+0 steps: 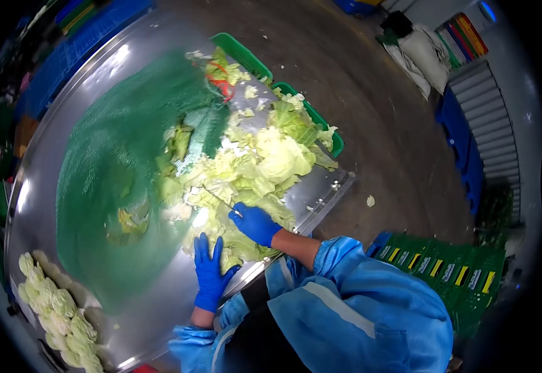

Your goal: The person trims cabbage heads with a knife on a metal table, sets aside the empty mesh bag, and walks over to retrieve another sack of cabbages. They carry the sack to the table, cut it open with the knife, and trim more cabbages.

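Note:
My right hand [256,224], in a blue glove, is wrapped round the handle of a knife [222,201]. Its thin blade points up and left over a heap of pale cabbage leaves [221,177]. Lower down, my left hand [211,276], gloved in blue too, lies with fingers spread beside the heap's near edge, holding nothing. A rounder piece of cabbage [283,155] sits among the loose leaves beyond my right hand.
A green mesh net [115,137] with leaf scraps covers much of the metal table [152,329]. Pale trimmed heads [56,311] line its lower left edge. Green tubs [243,53] stand at the far edge, and stacked green crates [445,267] to the right.

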A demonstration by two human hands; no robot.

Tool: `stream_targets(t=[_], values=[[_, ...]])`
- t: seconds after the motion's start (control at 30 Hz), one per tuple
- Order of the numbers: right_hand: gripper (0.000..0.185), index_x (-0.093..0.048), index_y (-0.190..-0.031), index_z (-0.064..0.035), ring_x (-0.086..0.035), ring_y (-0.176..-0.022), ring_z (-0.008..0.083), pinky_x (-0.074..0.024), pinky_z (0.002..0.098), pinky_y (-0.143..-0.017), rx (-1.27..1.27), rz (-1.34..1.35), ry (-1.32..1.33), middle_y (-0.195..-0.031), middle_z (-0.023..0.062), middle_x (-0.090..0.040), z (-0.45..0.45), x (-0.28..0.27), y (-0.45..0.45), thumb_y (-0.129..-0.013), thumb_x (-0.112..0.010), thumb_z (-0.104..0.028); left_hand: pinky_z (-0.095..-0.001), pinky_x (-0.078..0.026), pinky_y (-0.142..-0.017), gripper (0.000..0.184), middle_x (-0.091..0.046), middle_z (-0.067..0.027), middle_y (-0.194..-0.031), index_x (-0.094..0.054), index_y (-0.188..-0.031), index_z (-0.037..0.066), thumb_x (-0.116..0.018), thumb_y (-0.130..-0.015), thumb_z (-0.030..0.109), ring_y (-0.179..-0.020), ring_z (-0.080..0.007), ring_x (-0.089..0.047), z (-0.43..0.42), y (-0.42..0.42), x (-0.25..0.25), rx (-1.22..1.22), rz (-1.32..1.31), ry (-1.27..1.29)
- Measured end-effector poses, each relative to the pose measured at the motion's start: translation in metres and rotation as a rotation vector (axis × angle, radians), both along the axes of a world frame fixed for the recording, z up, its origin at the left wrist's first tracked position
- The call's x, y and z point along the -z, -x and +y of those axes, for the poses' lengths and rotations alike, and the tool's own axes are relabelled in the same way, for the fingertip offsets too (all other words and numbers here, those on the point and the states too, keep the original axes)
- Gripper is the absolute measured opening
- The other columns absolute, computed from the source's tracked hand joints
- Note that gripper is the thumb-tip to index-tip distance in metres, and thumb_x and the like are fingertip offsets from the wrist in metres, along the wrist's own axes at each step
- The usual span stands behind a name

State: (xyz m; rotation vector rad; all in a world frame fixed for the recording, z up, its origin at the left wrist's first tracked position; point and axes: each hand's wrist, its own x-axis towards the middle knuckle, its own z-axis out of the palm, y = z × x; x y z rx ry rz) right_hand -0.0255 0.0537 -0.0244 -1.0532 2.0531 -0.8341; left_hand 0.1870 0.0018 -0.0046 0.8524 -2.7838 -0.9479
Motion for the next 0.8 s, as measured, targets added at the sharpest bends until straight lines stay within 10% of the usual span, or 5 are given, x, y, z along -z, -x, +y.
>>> stream_targets(t=[0.8], values=[[0.026, -0.053, -0.094, -0.0059, -0.059, -0.064, 0.042, -0.0458, 0.051, -0.058, 0.298, 0.068, 0.177, -0.065, 0.0228, -0.058, 0.069, 0.011, 0.213, -0.093, -0.05, -0.032, -0.0482, -0.019, -0.113, 0.081, -0.018, -0.0233, -0.152, -0.037, -0.14, 0.007, -0.077, -0.072, 0.027, -0.141, -0.0411, -0.015, 0.023, 0.25, 0.037, 0.18, 0.293, -0.145]])
